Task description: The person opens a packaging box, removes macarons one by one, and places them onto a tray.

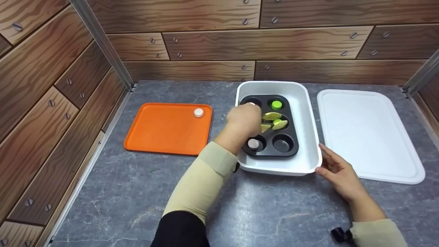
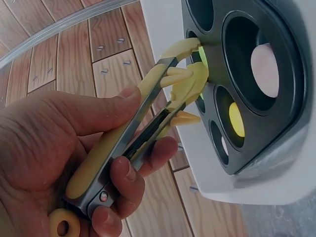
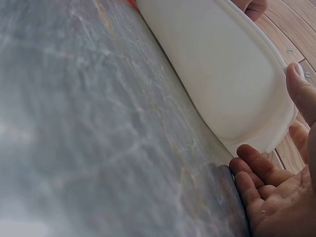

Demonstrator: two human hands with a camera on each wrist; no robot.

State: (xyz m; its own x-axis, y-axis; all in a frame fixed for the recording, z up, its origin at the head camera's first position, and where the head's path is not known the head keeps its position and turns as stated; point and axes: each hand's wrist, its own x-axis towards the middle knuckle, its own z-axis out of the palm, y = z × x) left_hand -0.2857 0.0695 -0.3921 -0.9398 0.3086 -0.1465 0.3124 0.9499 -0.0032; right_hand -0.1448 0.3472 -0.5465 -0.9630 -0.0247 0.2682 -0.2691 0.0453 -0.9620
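Note:
My left hand (image 1: pixel 244 119) grips yellow-tipped tongs (image 2: pixel 118 148) above a dark muffin tin (image 1: pixel 268 138). Inside a white rectangular tub (image 1: pixel 306 137) lies this tin. The tong tips reach into a middle cup around a green bottle cap (image 1: pixel 277 121). Another green cap (image 1: pixel 276 104) sits in the far right cup, and a whitish cap (image 1: pixel 253 144) in the near left one. Part of a further pale cap shows just beyond my left hand, which hides the middle left cup. My right hand (image 1: pixel 343 178) holds the tub's near right corner, thumb at the rim and fingers along the side.
To the left lies an orange tray (image 1: pixel 168 130) with a white cap (image 1: pixel 198 112) near its far right corner. A flat white lid (image 1: pixel 370 133) rests right of the tub. Wood-patterned walls (image 1: pixel 212 44) enclose the grey marbled table (image 1: pixel 137 199) at the back and sides.

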